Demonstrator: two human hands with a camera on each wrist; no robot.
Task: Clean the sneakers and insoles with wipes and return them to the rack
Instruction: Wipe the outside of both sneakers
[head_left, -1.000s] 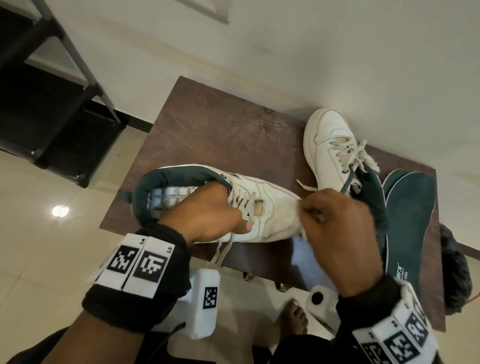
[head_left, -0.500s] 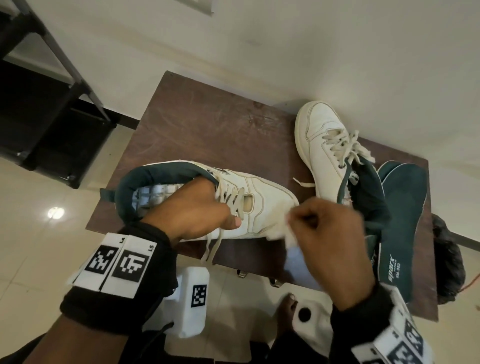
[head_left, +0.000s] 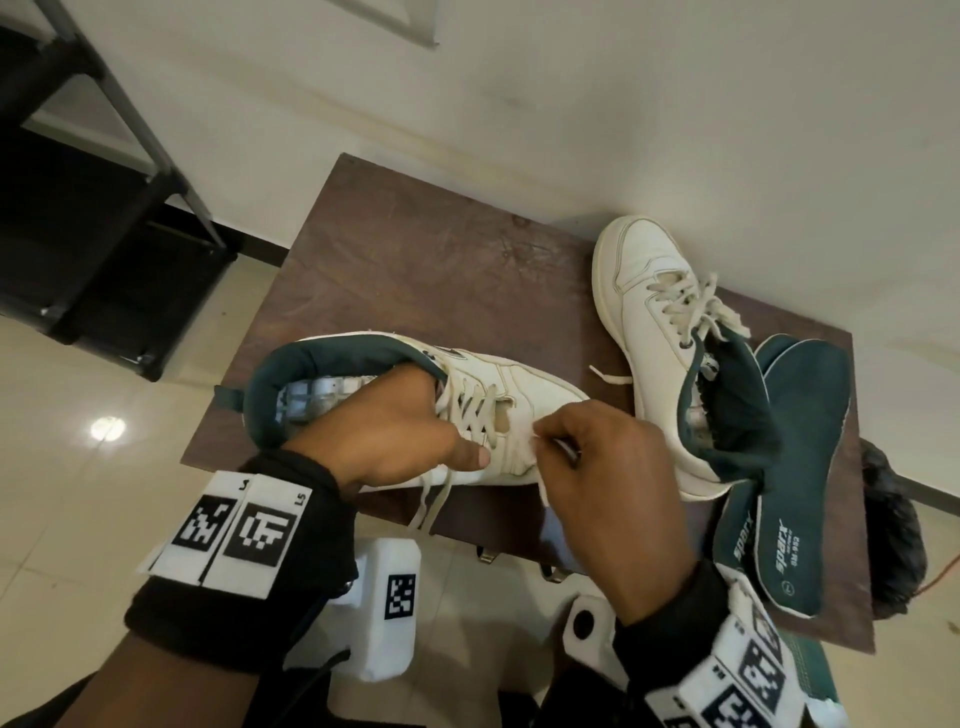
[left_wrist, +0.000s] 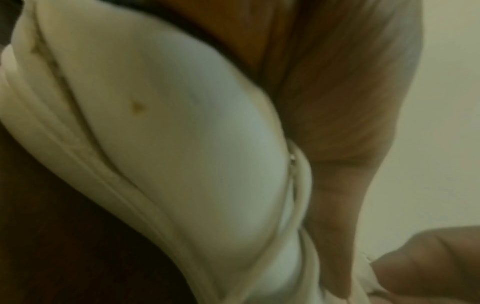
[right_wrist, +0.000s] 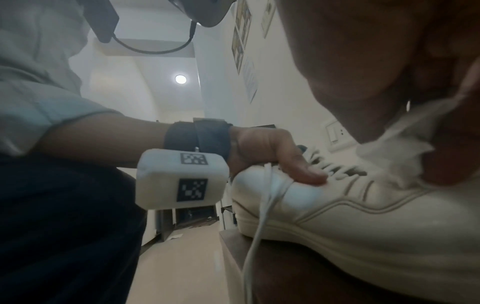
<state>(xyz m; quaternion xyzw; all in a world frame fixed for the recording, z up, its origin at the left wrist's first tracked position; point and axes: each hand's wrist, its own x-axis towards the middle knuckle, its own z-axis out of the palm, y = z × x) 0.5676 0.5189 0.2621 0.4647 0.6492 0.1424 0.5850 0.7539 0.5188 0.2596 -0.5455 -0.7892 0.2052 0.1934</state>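
A white sneaker (head_left: 524, 384) with green lining lies on its side on the brown table (head_left: 415, 260), toe to the right. My left hand (head_left: 395, 431) grips it at the collar, fingers inside the opening and thumb (right_wrist: 306, 174) pressed by the laces. My right hand (head_left: 597, 467) pinches a white wipe (head_left: 545, 483) against the sneaker's side near the toe; the wipe (right_wrist: 405, 144) shows crumpled in the right wrist view. A second white sneaker (head_left: 654, 322) stands at the back right. Two green insoles (head_left: 779, 467) lie beside it.
A black shoe rack (head_left: 78, 208) stands on the floor at the left. A dark bag (head_left: 893, 530) sits past the table's right edge. The white wall runs behind the table. My bare foot is under the table's front edge.
My right hand has slid the wipe leftward along the sneaker's side toward the laces. My left hand keeps the same hold on the sneaker.
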